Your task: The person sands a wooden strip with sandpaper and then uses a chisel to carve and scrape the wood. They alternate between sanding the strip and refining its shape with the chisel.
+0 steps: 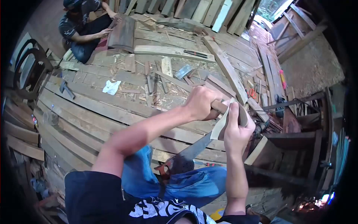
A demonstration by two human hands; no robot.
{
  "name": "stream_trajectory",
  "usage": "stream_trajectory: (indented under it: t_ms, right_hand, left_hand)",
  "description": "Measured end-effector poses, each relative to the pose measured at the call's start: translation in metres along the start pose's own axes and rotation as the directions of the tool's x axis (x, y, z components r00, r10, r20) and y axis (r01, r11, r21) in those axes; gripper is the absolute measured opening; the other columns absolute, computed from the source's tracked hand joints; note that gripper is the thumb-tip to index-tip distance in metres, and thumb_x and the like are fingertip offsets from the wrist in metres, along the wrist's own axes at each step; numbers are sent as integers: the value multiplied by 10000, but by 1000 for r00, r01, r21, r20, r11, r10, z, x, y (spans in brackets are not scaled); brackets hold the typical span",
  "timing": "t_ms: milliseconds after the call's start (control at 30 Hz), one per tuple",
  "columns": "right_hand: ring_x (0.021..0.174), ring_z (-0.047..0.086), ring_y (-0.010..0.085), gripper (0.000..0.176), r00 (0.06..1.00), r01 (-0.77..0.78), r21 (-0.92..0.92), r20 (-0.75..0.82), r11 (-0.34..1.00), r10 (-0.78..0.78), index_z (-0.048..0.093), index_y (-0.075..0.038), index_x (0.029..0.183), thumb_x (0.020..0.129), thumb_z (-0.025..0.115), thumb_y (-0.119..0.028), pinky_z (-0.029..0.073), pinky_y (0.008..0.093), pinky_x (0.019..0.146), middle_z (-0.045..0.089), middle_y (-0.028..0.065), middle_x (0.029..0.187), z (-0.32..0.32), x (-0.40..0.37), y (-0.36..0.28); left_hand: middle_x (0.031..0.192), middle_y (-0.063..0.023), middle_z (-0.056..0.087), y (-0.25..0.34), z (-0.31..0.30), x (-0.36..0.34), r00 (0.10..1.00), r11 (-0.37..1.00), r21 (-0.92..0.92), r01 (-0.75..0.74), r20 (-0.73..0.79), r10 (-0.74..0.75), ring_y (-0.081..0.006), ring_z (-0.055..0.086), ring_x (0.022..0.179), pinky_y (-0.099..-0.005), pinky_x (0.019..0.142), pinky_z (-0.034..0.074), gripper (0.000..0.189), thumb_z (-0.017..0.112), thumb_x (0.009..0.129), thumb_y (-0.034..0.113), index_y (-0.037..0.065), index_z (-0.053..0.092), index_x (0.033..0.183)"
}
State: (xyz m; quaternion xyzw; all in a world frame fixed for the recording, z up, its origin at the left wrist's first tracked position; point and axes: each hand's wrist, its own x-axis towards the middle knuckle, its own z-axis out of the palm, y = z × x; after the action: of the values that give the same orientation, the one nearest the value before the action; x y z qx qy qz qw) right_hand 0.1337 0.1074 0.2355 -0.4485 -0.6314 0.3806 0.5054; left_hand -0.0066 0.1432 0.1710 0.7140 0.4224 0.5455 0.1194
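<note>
My left hand (203, 102) is closed around a small piece of wood (220, 107), its end pointing toward my other hand. My right hand (238, 130) pinches a bent sheet of sandpaper (220, 125), pale on one face and brown on the other, with the thumb on top. The sheet lies against the wood's end, and the two hands almost meet. Under them a handsaw (192, 149) with an orange-brown handle rests by my legs. A red-and-blue tool (209, 164), partly hidden, lies beside the saw.
Wood offcuts and shavings litter the plank floor (100, 106). A hammer (67, 89) and a crumpled white cloth (111, 87) lie at left. Dark pliers (195, 54) rest on a board. A co-worker (84, 28) sits at the upper left with a wooden panel (123, 33). Wooden frames (294, 140) stand at right.
</note>
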Motion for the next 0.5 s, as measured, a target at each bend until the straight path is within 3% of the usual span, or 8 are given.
stream_trajectory:
  t_ms: [33,200,267,333,400,500]
  right_hand:
    - [636,457,20,241,1000,-1,7,8,1000,1,671,40,904,946,580,-179,347,190,554,564,-49,714,6,-3,-2]
    - [635,463,31,239,985,59,-1,-164,998,-59,654,47,874,942,586,-171,354,202,552,572,-36,711,24,-23,3]
    - [604,446,36,251,990,47,-5,-136,999,-47,628,43,807,942,581,-163,341,217,530,553,-36,674,24,-26,7]
    - [542,494,31,197,967,251,-137,-3,958,-254,623,28,759,894,629,-115,364,204,490,576,8,584,23,-24,12]
    - [503,480,37,218,977,209,-141,-1,968,-211,600,16,714,884,634,-115,356,218,466,547,16,536,34,-26,11]
    - [545,468,67,255,972,231,-164,82,959,-220,588,21,735,913,609,-160,349,250,504,545,11,597,44,-26,14]
  left_hand:
    - [552,-112,502,-5,-2,1,998,998,-26,-56,-4,56,-319,539,517,-380,479,420,215,674,578,151,67,476,594]
    - [507,-86,502,-10,-5,-11,995,997,46,-60,-76,63,-287,551,467,-387,416,409,208,664,536,204,102,483,551]
    - [507,-77,515,-12,-11,-15,988,990,-1,-142,-54,141,-283,561,476,-393,427,425,166,655,553,187,104,511,560]
    - [514,-61,536,-15,-20,-16,985,988,-23,-154,-87,151,-271,569,477,-386,432,438,130,658,579,184,111,550,579]
    - [470,-44,383,-22,-26,-17,962,966,-62,-251,-126,241,-238,444,418,-354,416,326,321,661,694,126,92,394,518]
    - [496,-45,392,-41,-32,-21,955,958,-45,-284,-107,277,-235,458,451,-356,438,325,338,670,705,151,78,397,519]
